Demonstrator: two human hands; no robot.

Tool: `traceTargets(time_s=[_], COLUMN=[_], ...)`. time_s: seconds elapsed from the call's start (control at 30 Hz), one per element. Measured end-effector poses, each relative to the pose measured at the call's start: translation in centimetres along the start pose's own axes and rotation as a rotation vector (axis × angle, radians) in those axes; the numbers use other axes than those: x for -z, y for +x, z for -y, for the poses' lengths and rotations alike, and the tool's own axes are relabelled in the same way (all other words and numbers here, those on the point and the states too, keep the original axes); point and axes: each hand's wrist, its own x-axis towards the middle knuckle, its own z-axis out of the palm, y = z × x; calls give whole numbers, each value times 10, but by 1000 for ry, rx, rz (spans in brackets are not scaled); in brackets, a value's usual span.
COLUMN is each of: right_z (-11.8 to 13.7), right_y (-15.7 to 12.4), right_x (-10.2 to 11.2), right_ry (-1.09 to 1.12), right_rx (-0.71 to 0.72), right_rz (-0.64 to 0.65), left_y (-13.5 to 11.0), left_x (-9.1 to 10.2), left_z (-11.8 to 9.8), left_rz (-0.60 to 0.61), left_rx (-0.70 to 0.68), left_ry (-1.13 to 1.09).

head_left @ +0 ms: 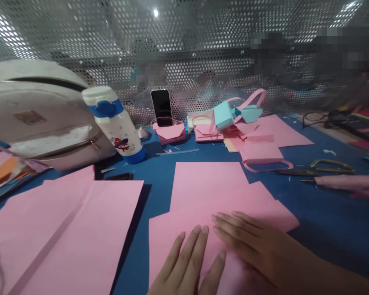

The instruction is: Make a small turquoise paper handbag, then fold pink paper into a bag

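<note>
My left hand (187, 266) lies flat and open on a pink paper sheet (209, 192) at the bottom centre, fingers stretched forward. My right hand (252, 246) lies flat beside it on the same sheet, fingers spread and pointing left, its fingertips close to the left hand's fingertips. The sheet rests on the blue table (326, 217) with a folded flap at its right side. Neither hand holds anything.
More pink sheets (64, 233) lie at the left. A grey backpack (39, 114) and a white-and-blue bottle (115, 125) stand at the back left. A phone (162, 107) leans in a pink paper holder. Folded pink and blue paper pieces (240, 123) sit behind; scissors (320, 169) lie right.
</note>
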Motion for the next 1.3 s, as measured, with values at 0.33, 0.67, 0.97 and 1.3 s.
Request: traceTargets(time_s=[0.33, 0.67, 0.97, 1.3], right_z=[5, 5, 6, 4], right_y=[-2, 0, 0, -5], right_x=[1, 5, 8, -1], right_ry=[121, 264, 263, 231], right_rx=[-51, -95, -110, -75], right_rz=[20, 64, 104, 35], left_y=[-19, -43, -58, -57], left_x=[22, 37, 53, 60], left_z=[32, 66, 82, 83], left_rz=[71, 108, 169, 242], left_rx=[-138, -217, -336, -275], left_ry=[57, -73, -35, -186])
